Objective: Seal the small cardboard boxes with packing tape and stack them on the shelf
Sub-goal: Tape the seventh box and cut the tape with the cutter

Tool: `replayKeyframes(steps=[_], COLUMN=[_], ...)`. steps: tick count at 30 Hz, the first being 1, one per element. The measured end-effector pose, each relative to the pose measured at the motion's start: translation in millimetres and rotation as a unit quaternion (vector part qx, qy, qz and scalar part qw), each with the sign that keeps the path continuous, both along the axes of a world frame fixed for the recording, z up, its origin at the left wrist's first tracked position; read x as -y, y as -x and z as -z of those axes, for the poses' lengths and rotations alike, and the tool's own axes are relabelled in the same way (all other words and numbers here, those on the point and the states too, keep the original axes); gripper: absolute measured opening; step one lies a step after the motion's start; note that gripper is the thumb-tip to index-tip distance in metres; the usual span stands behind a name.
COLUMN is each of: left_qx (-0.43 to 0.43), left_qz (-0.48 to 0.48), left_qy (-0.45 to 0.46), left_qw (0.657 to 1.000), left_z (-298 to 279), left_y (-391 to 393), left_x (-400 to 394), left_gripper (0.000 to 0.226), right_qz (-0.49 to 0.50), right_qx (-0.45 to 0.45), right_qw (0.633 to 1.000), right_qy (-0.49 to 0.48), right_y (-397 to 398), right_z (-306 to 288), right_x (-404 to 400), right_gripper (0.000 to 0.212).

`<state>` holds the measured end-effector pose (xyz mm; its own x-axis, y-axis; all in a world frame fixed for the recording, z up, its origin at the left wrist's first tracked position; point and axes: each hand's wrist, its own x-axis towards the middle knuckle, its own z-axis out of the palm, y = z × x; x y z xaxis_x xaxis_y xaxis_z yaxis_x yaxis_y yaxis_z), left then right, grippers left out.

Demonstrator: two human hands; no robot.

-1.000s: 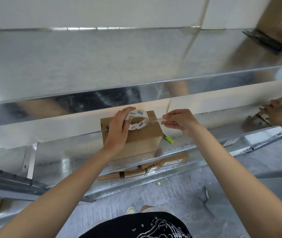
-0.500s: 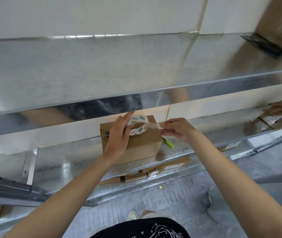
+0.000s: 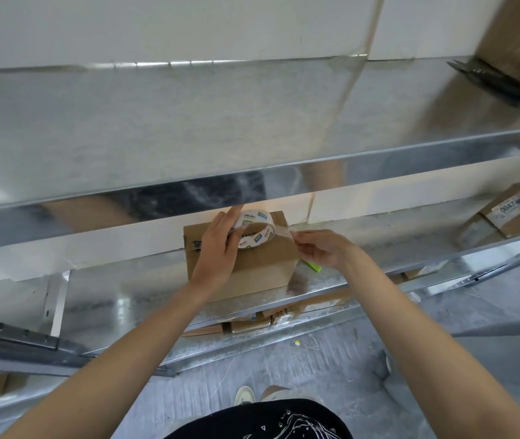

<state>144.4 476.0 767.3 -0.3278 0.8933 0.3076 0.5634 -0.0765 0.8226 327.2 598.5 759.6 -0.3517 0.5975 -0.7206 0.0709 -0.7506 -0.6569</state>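
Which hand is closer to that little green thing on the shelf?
Right. The right hand hovers just above the green thing; the left hand grips the tape roll farther away.

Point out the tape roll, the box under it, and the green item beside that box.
tape roll [image 3: 257, 230]: head view, on its printed outer band.
box [image 3: 262, 275]: head view, on its bare front face.
green item [image 3: 313, 266]: head view, on the end showing past the right hand.

head cam | 1 view | faces forward-down | close over metal shelf [image 3: 125, 299] at arm's reach
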Motion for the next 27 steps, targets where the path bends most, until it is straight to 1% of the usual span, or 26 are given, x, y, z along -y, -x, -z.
replayKeyframes(steps=[2, 5, 7, 9, 10, 11, 12, 13, 14, 15, 16, 18, 19, 20, 21, 22, 23, 24, 27], left_qx=[-0.002, 0.002, 0.004, 0.01, 0.019, 0.029, 0.033, 0.032, 0.03, 0.03, 0.028, 0.028, 0.029, 0.029, 0.029, 0.033, 0.039, 0.047, 0.076], left_qz=[-0.006, -0.01, -0.009, -0.019, -0.028, -0.034, -0.038, -0.039, -0.04, -0.04, -0.041, -0.047, -0.049, -0.048, -0.046, -0.044, -0.043, -0.04, -0.033], left_qy=[0.009, 0.027, 0.037, 0.051, 0.061, 0.07, 0.076, 0.079, 0.083, 0.085, 0.085, 0.089, 0.091, 0.092, 0.09, 0.083, 0.073, 0.061, 0.048], left_qw=[1.0, 1.0, 0.999, 0.998, 0.998, 0.997, 0.996, 0.996, 0.995, 0.995, 0.995, 0.994, 0.994, 0.994, 0.994, 0.995, 0.996, 0.996, 0.995], left_z=[-1.4, -5.0, -5.4, -3.3, -2.4, -2.3, -1.6, -1.2, -0.9, -0.6, -0.4, -0.4, -0.1, -0.1, -0.7, -0.9, -0.3, -0.7, -8.3], left_y=[-1.1, -3.7, -4.4, -3.4, -2.7, -2.4, -2.0, -1.6, -1.3, -1.2, -1.5, -3.2, -4.1, -4.5, -4.1, -2.7, -0.8, 0.4, 1.6], left_x=[-0.7, -1.0, 0.1, -0.9, -1.1, -1.4, -1.9, -2.8, -3.5, -3.8, -3.9, -4.1, -4.3, -4.6, -4.7, -5.1, -5.6, -5.7, -1.9], left_gripper=[0.042, 0.042, 0.045, 0.049, 0.051, 0.051, 0.051, 0.05, 0.05, 0.05, 0.051, 0.053, 0.053, 0.053, 0.052, 0.049, 0.045, 0.041, 0.038], right_qz=[0.035, 0.11, 0.151, 0.166, 0.161, 0.152, 0.146, 0.148, 0.143, 0.124, 0.089, -0.056, -0.132, -0.183, -0.208, -0.219, -0.227, -0.237, -0.275], right_qx=[-0.018, -0.059, -0.05, -0.022, -0.01, 0.009, 0.047, 0.103, 0.163, 0.195, 0.2, 0.205, 0.232, 0.274, 0.316, 0.354, 0.382, 0.4, 0.44], right_qw=[0.996, 0.976, 0.97, 0.975, 0.981, 0.987, 0.988, 0.977, 0.952, 0.919, 0.888, 0.842, 0.81, 0.769, 0.726, 0.691, 0.667, 0.652, 0.617], right_qy=[0.077, 0.18, 0.184, 0.143, 0.105, 0.054, -0.02, -0.113, -0.218, -0.321, -0.404, -0.496, -0.522, -0.548, -0.574, -0.591, -0.598, -0.599, -0.591], right_y=[1.3, 7.7, 15.5, 23.8, 27.9, 32.0, 34.9, 35.2, 32.7, 29.0, 25.8, 19.1, 16.2, 13.6, 11.5, 10.3, 9.9, 9.9, 12.6], right_z=[5.0, 13.5, 14.6, 14.4, 15.2, 15.9, 17.5, 19.1, 19.2, 18.1, 15.1, 16.1, 19.3, 23.2, 25.4, 24.9, 22.9, 20.1, 15.0], right_x=[4.7, 13.0, 18.4, 22.6, 26.1, 30.4, 35.2, 40.7, 47.7, 57.1, 66.8, 79.4, 81.5, 81.5, 80.2, 78.1, 76.3, 75.3, 76.5], right_gripper=[0.008, 0.016, 0.015, 0.024, 0.028, 0.029, 0.029, 0.028, 0.028, 0.029, 0.032, 0.048, 0.058, 0.066, 0.073, 0.08, 0.085, 0.088, 0.085])
